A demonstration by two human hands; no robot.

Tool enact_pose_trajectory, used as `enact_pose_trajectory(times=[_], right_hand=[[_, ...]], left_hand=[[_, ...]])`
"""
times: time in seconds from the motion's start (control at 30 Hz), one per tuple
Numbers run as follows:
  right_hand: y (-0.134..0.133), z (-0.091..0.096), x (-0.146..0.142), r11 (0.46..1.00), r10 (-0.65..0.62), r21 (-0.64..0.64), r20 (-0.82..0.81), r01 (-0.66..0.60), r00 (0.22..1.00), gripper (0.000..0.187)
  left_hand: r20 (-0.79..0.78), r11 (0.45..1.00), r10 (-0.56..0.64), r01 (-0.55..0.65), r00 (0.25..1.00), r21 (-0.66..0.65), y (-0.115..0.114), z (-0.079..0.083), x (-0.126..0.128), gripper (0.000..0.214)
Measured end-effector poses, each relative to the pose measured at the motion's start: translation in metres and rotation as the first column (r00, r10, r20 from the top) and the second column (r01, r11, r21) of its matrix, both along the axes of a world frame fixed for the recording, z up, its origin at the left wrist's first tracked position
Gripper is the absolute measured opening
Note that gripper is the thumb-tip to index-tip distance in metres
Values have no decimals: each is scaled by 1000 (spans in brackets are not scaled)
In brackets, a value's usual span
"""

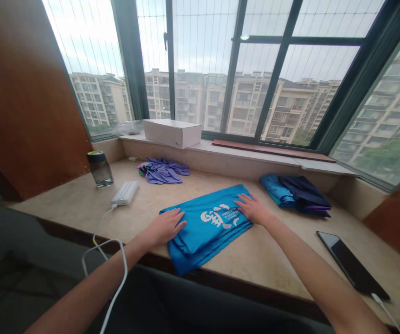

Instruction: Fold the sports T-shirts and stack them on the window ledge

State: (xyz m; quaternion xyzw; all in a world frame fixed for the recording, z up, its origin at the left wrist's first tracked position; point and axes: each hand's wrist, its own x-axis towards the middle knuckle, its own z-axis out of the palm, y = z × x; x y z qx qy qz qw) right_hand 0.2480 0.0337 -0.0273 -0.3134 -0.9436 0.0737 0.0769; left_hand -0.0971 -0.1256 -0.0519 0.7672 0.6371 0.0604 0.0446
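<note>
A bright blue shirt (195,232) with a white printed logo lies folded on the stone ledge, one corner hanging over the front edge. My left hand (165,226) rests flat on its left side, fingers stretched out. On the right end of the cloth lies my right hand (254,208), its fingers spread next to the print. Both palms face down, and neither hand grips the fabric. Behind my right hand sits a stack of folded clothes (302,192) in blue, navy and purple.
A crumpled purple garment (165,170) lies at the back. On the left stand a water bottle (100,169) and a white power bank (125,192), whose cable (125,260) loops over my left forearm. A black phone (351,262) lies at right. A white box (172,132) sits on the sill.
</note>
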Motion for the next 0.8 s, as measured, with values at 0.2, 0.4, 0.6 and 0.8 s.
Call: enact_pose_trajectory(times=[0.2, 0.4, 0.6, 0.8], right_hand=[[-53, 12, -37, 992, 120, -32, -44, -121, 992, 36], [-147, -43, -4, 963, 234, -129, -36, -236, 972, 100], [-163, -75, 40, 886, 289, 383, -21, -260, 957, 73], [-164, -67, 58, 839, 414, 478, -248, -261, 876, 35]], left_hand=[[31, 982, -103, 97, 994, 161, -40, -16, 33, 61], [-14, 921, -279, 271, 960, 278, -79, -25, 46, 67], [-183, 824, -285, 338, 941, 454, -94, -52, 57, 54], [-139, 689, -452, 444, 881, 573, -102, -34, 61, 37]])
